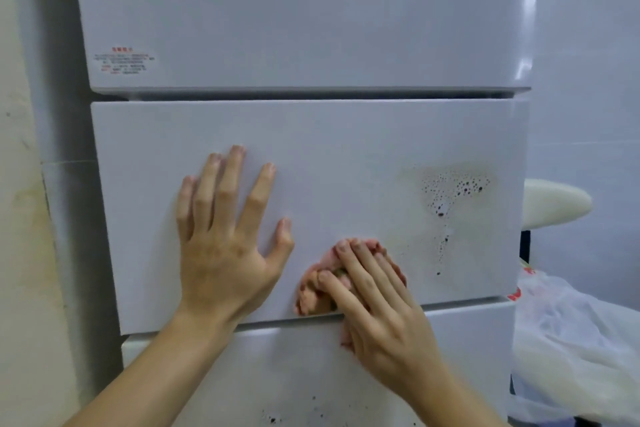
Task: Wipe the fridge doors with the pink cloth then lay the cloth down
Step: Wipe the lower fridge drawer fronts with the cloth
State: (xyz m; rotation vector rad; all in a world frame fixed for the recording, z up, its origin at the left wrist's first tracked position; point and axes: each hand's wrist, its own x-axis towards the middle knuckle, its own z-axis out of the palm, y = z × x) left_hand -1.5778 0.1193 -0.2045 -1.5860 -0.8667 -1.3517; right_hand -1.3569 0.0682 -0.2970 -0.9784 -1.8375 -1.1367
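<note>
A white fridge (304,28) fills the view, its front split into stacked doors: a tall upper door (311,10), a wide middle drawer door (346,142) and a lower door (304,374) running off the bottom edge. To the right of the fridge lie a white plastic bag (568,340) and a pale rounded object (554,203) I cannot identify.

On the middle drawer door, toward its right end, sits a splattered stain (453,191): a brownish haze with dark specks, with a thin trail of drips running down from it. More dark specks (273,418) dot the lower door near the bottom of the view.

The left hand (225,236) lies flat and spread on the middle door, holding nothing, apparently bracing the drawer. The right hand (374,302) presses the bunched pink cloth (311,291) against the door's lower edge, fingers closed over the wad, part of it hanging past the gap onto the lower door.

The relation that matters: the stain lies up and to the right of the cloth, with bare door between them, and the drip trail ends nearer, just right of the knuckles. The right hand is the nearer one and already carries the cloth, so the likely next stroke is a rightward, upward sweep along the door's long horizontal axis. The wiping looks unfinished.
</note>
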